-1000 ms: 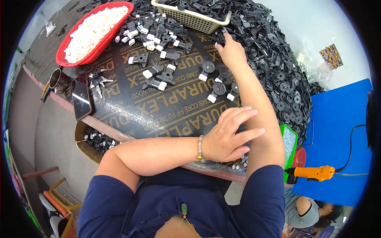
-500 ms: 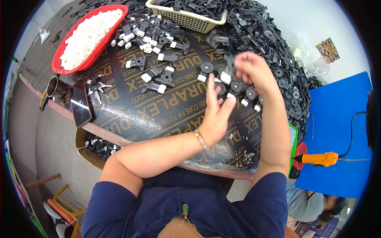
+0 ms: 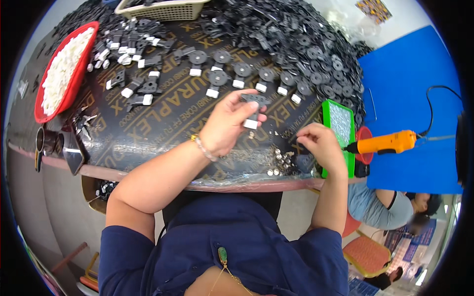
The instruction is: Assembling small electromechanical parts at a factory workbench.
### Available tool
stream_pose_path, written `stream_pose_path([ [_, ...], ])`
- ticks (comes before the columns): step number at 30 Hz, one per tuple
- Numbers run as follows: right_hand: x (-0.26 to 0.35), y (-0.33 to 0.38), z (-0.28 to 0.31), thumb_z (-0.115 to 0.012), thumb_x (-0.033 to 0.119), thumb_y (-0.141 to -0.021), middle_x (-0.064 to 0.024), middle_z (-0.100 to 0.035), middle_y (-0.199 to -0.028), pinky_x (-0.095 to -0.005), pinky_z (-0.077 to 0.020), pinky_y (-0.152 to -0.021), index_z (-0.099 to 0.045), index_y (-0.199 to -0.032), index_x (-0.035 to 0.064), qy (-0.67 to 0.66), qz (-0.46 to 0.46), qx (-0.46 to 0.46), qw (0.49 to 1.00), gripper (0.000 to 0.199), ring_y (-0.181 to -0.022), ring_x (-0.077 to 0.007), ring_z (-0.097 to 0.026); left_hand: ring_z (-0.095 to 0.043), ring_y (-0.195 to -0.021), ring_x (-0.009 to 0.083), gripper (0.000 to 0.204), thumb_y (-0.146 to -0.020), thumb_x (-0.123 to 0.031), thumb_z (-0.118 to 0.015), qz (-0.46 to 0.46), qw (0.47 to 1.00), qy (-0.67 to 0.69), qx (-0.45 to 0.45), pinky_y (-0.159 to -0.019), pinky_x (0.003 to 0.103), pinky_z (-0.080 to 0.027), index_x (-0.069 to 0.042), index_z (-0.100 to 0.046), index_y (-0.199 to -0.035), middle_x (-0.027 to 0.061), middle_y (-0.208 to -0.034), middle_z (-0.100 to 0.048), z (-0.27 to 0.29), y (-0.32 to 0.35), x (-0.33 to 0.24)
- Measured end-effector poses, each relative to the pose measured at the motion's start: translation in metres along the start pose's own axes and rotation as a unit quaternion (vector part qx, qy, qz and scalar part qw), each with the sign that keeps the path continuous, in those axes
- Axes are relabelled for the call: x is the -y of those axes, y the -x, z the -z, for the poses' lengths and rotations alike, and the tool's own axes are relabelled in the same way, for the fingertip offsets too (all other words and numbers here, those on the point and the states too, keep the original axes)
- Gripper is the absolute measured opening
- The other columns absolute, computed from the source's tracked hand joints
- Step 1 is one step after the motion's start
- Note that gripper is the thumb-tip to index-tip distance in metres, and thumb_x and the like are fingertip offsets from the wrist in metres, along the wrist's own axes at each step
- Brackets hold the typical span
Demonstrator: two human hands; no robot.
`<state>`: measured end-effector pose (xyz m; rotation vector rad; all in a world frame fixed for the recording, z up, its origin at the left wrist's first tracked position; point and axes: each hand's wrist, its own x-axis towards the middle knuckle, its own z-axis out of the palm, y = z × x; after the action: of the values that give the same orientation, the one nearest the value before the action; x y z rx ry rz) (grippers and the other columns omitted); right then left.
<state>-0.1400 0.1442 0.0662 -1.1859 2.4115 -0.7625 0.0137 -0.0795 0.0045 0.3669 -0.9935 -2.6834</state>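
My left hand point(image 3: 224, 121) grips a black plastic part with a white block point(image 3: 251, 113) above the table, its thumb lying across the part. My right hand point(image 3: 323, 148) hovers at the right, between the green tray point(image 3: 326, 113) and a scatter of small shiny metal pieces point(image 3: 281, 160). Its thumb and forefinger are drawn together; anything between them is too small to make out. Beyond my left hand, several black parts with round discs and white ends point(image 3: 217, 78) lie in loose rows.
A big heap of black parts point(image 3: 311, 54) covers the far right, near a beige basket point(image 3: 173, 11). A red basket point(image 3: 91, 49) of white blocks stands left. An orange electric screwdriver point(image 3: 387, 144) lies beside the green tray. A phone point(image 3: 74, 153) rests near the left edge. Another person point(image 3: 375, 207) sits lower right.
My right hand has come down from the disc parts to beside the green tray. My left hand has moved nearer and left, and now holds a black part. The view has shifted.
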Motion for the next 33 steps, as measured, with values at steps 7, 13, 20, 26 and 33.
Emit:
stream_pose_path([
  [7, -0.025, 0.032, -0.015, -0.074, 0.002, -0.078, -0.0133, -0.066, -0.086, -0.0401, -0.0536, -0.076, -0.073, -0.089, 0.0020, 0.042, 0.078, 0.050, 0.995, 0.011, -0.082, -0.0323, -0.066, -0.068, -0.100, 0.0220, 0.039, -0.105, -0.016, -0.054, 0.037, 0.999, -0.037, 0.002, -0.088, 0.035, -0.056, -0.003, -0.048, -0.142, 0.0166, -0.120, -0.066, 0.000, -0.001, 0.006],
  [13, -0.021, 0.037, -0.033, -0.076, 0.009, -0.078, -0.0108, -0.066, -0.082, -0.0429, -0.0526, -0.076, -0.073, -0.084, 0.0048, 0.091, 0.127, -0.009, 0.988, 0.007, -0.082, -0.0334, -0.065, -0.069, -0.098, 0.0225, 0.036, -0.105, -0.013, -0.049, 0.051, 0.997, -0.049, 0.011, -0.088, 0.037, -0.056, -0.003, -0.048, -0.140, 0.0151, -0.115, -0.067, -0.001, 0.000, 0.009],
  [20, -0.009, 0.030, -0.033, -0.074, 0.009, -0.077, -0.0108, -0.065, -0.078, -0.0425, -0.0544, -0.075, -0.070, -0.077, 0.0048, 0.241, 0.163, 0.020, 0.957, 0.006, -0.079, -0.0312, -0.066, -0.068, -0.102, 0.0226, 0.039, -0.104, -0.016, -0.052, 0.068, 0.994, -0.080, 0.024, -0.090, 0.036, -0.055, -0.003, -0.048, -0.141, 0.0172, -0.120, -0.065, 0.000, 0.002, 0.009],
  [26, -0.008, 0.027, -0.035, -0.071, 0.010, -0.078, -0.0132, -0.065, -0.076, -0.0434, -0.0547, -0.074, -0.069, -0.075, 0.0040, 0.267, 0.155, 0.046, 0.950, 0.007, -0.077, -0.0329, -0.067, -0.068, -0.102, 0.0229, 0.039, -0.104, -0.015, -0.052, 0.070, 0.994, -0.081, 0.024, -0.090, 0.036, -0.054, -0.002, -0.048, -0.141, 0.0177, -0.120, -0.065, 0.001, 0.001, 0.009],
  [33, -0.005, 0.024, -0.030, -0.069, 0.007, -0.079, -0.0141, -0.066, -0.074, -0.0438, -0.0548, -0.075, -0.069, -0.073, 0.0022, 0.265, 0.166, 0.064, 0.948, 0.007, -0.077, -0.0335, -0.067, -0.068, -0.102, 0.0232, 0.039, -0.105, -0.014, -0.051, 0.071, 0.994, -0.077, 0.033, -0.089, 0.035, -0.055, -0.001, -0.047, -0.142, 0.0184, -0.121, -0.066, 0.001, 0.001, 0.010],
])
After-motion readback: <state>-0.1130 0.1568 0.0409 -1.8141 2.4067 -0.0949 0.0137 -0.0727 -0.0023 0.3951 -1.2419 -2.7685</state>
